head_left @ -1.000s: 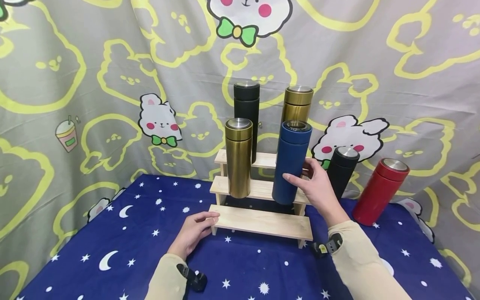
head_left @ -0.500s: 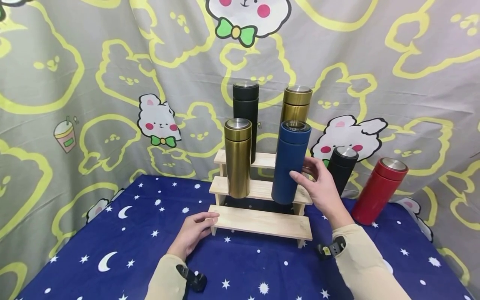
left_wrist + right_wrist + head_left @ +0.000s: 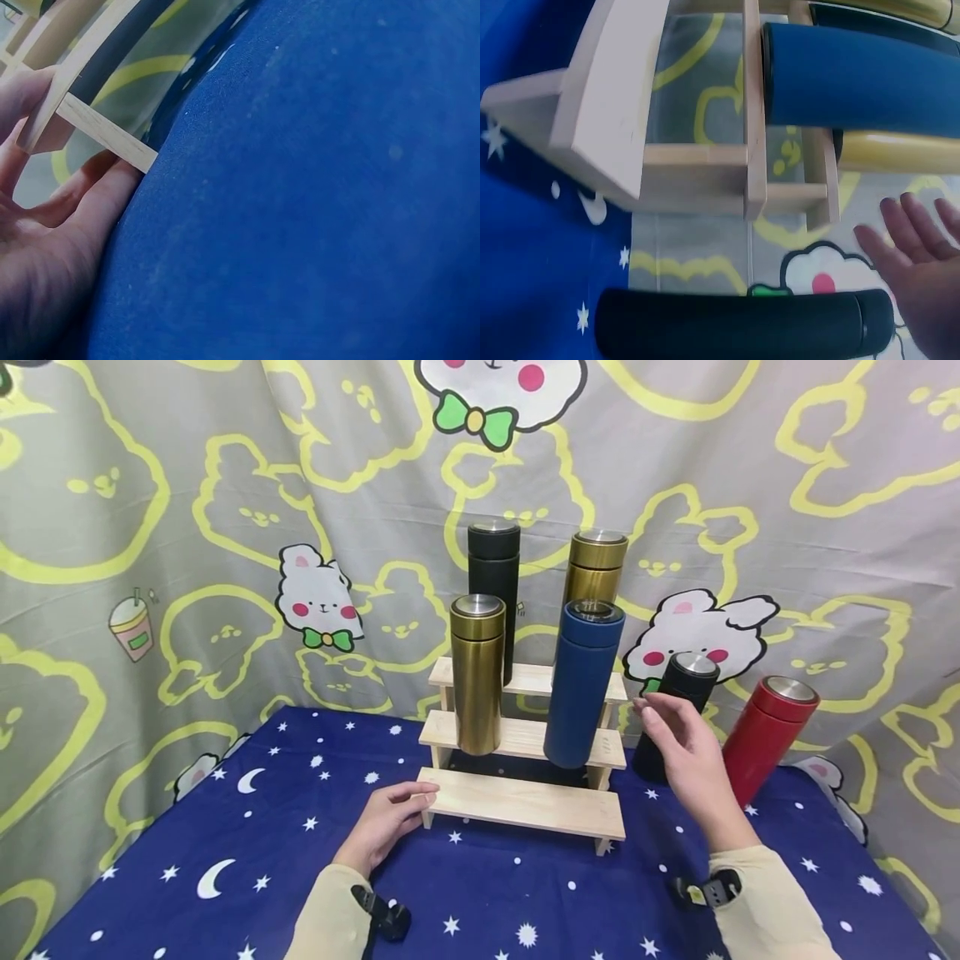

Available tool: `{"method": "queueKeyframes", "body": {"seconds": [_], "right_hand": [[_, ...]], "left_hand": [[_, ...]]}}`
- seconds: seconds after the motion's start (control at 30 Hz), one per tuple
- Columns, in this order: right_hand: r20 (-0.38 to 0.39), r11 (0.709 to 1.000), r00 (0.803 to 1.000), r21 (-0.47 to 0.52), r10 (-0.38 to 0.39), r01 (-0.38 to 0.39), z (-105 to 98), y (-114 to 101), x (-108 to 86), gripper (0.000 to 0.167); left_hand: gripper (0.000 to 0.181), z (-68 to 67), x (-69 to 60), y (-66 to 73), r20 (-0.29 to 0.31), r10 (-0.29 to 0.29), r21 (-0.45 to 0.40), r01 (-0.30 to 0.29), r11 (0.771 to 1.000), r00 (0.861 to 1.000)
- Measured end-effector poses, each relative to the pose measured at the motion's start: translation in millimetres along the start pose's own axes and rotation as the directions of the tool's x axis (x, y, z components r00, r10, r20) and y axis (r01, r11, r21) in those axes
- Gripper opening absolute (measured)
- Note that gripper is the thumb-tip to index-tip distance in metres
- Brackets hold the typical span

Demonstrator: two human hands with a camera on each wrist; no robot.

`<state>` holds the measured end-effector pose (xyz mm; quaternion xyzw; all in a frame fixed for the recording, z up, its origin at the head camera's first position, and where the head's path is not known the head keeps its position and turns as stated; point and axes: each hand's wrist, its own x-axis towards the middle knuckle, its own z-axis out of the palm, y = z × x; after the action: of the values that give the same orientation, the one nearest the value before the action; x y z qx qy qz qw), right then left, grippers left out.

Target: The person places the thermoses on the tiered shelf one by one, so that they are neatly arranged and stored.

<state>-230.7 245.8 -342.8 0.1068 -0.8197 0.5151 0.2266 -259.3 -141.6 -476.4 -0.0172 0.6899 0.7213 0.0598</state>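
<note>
A three-tier wooden display stand (image 3: 525,802) holds several upright vacuum flasks. On its middle step stand a gold flask (image 3: 477,685) and, to the right, a blue flask (image 3: 582,693). Behind them, a black flask (image 3: 492,589) and a partly covered gold flask (image 3: 596,560) occupy the top step. My left hand (image 3: 384,821) grips the left end of the lowest step, its fingers around the board's end in the left wrist view. My right hand (image 3: 693,760) is empty, fingers loosely bent and apart from the blue flask, in front of another black flask (image 3: 651,756).
That black flask and a red flask (image 3: 772,727) stand on the blue star-patterned tablecloth (image 3: 285,843), right of the stand. A grey curtain (image 3: 397,468) with yellow cartoon outlines hangs close behind. Dark straps with small devices sit on both wrists.
My right hand has let go of the blue flask and drawn away to the right. The blue flask stays on the middle step. My left hand keeps its place on the stand.
</note>
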Motion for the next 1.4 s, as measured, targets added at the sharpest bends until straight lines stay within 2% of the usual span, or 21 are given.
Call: {"method": "queueKeyframes", "body": {"seconds": [0.1, 0.3, 0.4, 0.7, 0.9, 1.03, 1.17, 1.3, 1.4], "right_hand": [[-0.012, 0.995, 0.999, -0.092, 0.036, -0.037, -9, 2, -6.7, 0.046], [-0.062, 0.988, 0.996, -0.141, 0.060, -0.068, -26, 10, -15.7, 0.044], [-0.094, 0.987, 0.993, -0.134, 0.077, -0.089, -34, 16, -20.3, 0.046], [-0.145, 0.982, 0.974, -0.045, 0.176, -0.184, -44, 33, -21.9, 0.070], [-0.146, 0.971, 0.961, -0.024, 0.233, -0.239, -42, 50, -18.8, 0.075], [-0.144, 0.957, 0.950, -0.044, 0.278, -0.287, -42, 58, -20.3, 0.077], [-0.129, 0.939, 0.935, -0.062, 0.329, -0.339, -43, 60, -19.9, 0.080], [-0.121, 0.925, 0.921, -0.035, 0.371, -0.378, -40, 58, -16.2, 0.084], [-0.098, 0.924, 0.921, -0.020, 0.377, -0.381, -36, 60, -12.7, 0.090]], "left_hand": [[0.030, 0.5, -0.1, 0.3, 0.001, -0.001, 0.002, 0.001, 1.000, 1.000], [0.029, 0.4, 0.9, 0.3, -0.013, 0.004, 0.000, -0.004, 1.000, 1.000], [0.030, 1.3, 1.6, -0.6, -0.003, 0.003, -0.001, -0.003, 1.000, 1.000], [0.030, 1.4, 1.8, 1.8, 0.010, 0.009, -0.003, -0.008, 1.000, 1.000], [0.029, 1.8, 0.5, 3.2, -0.002, -0.010, -0.007, 0.010, 1.000, 1.000], [0.028, 3.1, -0.9, 1.4, -0.004, -0.016, -0.012, 0.016, 1.000, 1.000], [0.028, 3.1, -0.1, 0.7, -0.008, -0.006, -0.015, 0.006, 1.000, 1.000], [0.027, 2.9, 0.1, 1.6, -0.008, 0.001, -0.021, -0.001, 1.000, 1.000], [0.027, 2.5, 0.3, 2.1, -0.010, 0.002, -0.023, -0.002, 1.000, 1.000]]}}
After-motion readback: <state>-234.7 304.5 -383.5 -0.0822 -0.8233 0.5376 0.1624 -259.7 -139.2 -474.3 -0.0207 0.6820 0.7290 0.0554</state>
